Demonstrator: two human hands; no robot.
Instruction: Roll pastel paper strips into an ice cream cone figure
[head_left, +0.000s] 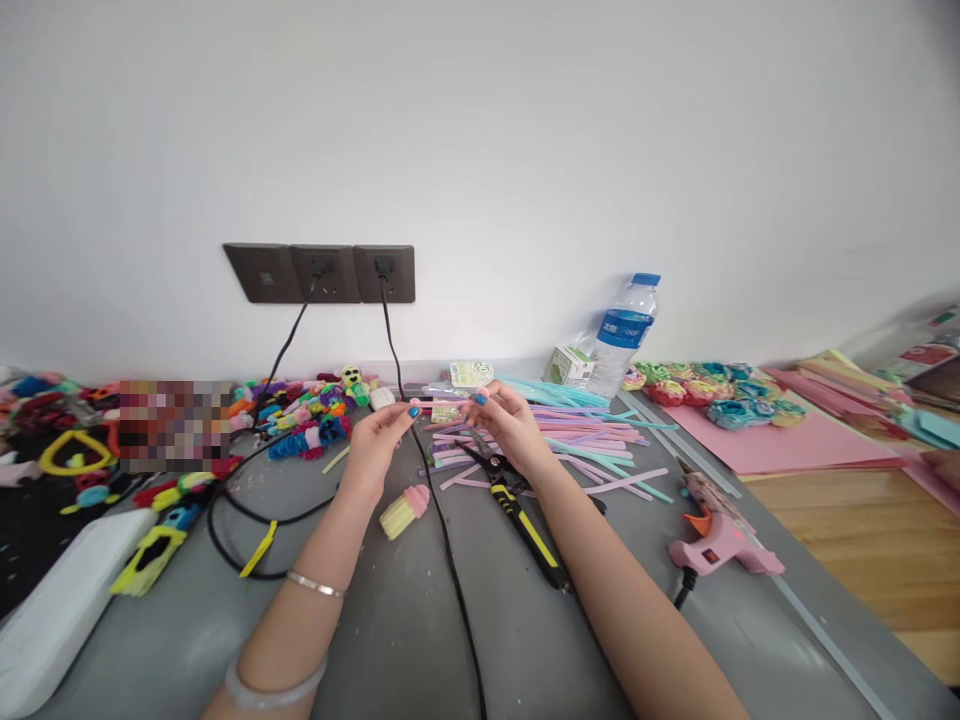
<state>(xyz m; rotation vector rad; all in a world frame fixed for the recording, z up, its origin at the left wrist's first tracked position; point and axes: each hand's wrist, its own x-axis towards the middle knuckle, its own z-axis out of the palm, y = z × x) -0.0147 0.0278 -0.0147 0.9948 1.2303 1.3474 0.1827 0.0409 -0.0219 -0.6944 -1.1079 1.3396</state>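
Above the middle of the table, my left hand (380,442) pinches one end of what looks like a thin pink pipe cleaner between thumb and forefinger. My right hand (511,424), a short way to the right, pinches the other end. The middle of that strand is hard to make out against the things behind it. Below my left hand lies a small pipe-cleaner cupcake (405,511) with a yellow base and pink top. Pliers (527,525) with yellow-and-black handles lie beneath my right wrist. Loose pastel pipe cleaners (600,440) spread behind my right hand.
A black cable (450,560) crosses the table from the wall sockets (322,274). Finished colourful pipe-cleaner figures (311,420) crowd the left. A pink glue gun (720,540) lies at right, near pink paper (795,445) bearing flowers. A water bottle (624,335) leans against the wall.
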